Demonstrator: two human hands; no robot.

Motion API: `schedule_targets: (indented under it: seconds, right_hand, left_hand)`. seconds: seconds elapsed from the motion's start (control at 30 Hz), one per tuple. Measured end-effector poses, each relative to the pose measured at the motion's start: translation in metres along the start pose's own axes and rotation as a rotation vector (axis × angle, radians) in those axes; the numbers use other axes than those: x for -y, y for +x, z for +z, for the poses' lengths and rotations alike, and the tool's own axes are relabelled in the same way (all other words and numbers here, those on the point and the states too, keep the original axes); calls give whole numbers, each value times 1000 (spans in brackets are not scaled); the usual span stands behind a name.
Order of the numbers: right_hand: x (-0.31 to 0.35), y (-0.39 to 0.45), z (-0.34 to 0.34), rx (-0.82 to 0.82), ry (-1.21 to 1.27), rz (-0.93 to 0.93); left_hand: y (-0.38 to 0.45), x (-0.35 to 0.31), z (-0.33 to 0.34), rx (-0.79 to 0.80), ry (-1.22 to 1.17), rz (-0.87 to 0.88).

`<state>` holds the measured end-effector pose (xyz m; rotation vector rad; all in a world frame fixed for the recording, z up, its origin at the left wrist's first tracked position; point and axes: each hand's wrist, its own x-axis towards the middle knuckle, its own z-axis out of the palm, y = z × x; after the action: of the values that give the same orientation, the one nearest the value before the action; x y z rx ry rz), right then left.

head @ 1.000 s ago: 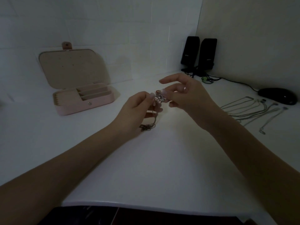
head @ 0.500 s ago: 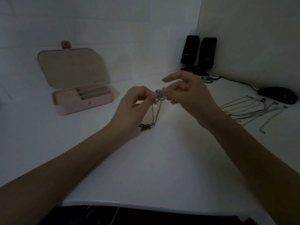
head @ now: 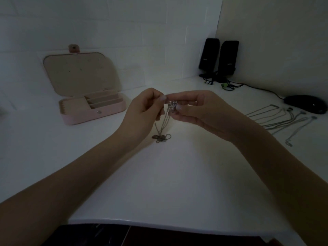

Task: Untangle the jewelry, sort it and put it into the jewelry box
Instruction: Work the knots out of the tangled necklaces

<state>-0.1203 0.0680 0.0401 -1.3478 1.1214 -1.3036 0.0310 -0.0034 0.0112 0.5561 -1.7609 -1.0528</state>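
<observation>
Desk [head: 159, 183]: smooth white top, matt with a faint sheen. Jewelry box [head: 94, 112], at 10 o'clock: pink, leather-like matt shell; beige, soft-looking cloth lining; small shiny metal snap. Tangled chains [head: 162, 129], centre: fine silvery metal, dull glints. Sorted necklaces [head: 276, 119], at 3 o'clock: thin pale metal. Speakers [head: 219, 57], at 1 o'clock: black matt plastic. Computer mouse [head: 305, 105]: black, glossy plastic.
</observation>
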Motion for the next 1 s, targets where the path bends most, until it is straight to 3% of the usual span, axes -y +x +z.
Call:
schedule_targets:
  seconds: [0.27,0.47,0.83,1.0]
  right_hand:
    - [1,-1,0,-35,-76,17]
    - [1,0,1,-38,-224,5]
    - [3,-4,7,26,-136,91]
    - [2,-4,8,-3,-179,108]
  left_hand:
    - [-1,-1,0,38,62,92]
    - [1,-2,-3,5,121,55]
    - [-5,-11,-3,118,111,30]
    - [-4,-11,-2,75,79,3]
